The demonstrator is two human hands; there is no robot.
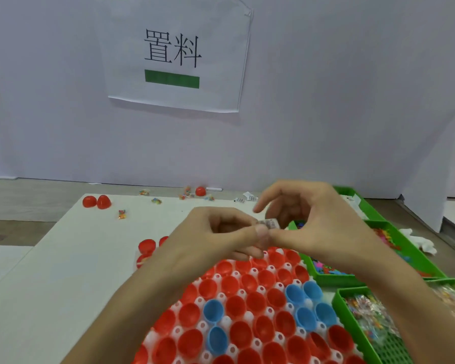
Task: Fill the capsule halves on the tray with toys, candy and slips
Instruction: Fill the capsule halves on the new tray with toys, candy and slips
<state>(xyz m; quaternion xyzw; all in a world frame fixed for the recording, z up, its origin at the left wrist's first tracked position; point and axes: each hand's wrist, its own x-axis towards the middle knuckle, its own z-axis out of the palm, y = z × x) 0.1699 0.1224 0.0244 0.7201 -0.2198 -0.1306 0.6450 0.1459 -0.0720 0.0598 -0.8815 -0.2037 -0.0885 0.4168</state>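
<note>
white table [63,271] has the capsule tray [250,315], green bins [352,315], loose red halves [96,201] and scattered candy [122,214] on it

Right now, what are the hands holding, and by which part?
A small printed slip, pinched by its lower edge between the left hand and right hand.

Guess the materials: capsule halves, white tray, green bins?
Capsule halves: thin moulded plastic, smooth and slightly glossy; soft highlights show inside the red and blue cups.
White tray: also looks like moulded plastic, semi-matte, with rounded, holed pegs between the cups.
Green bins: rigid plastic, satin finish; straight walls, and a perforated grid floor shows in the nearest one.
</note>
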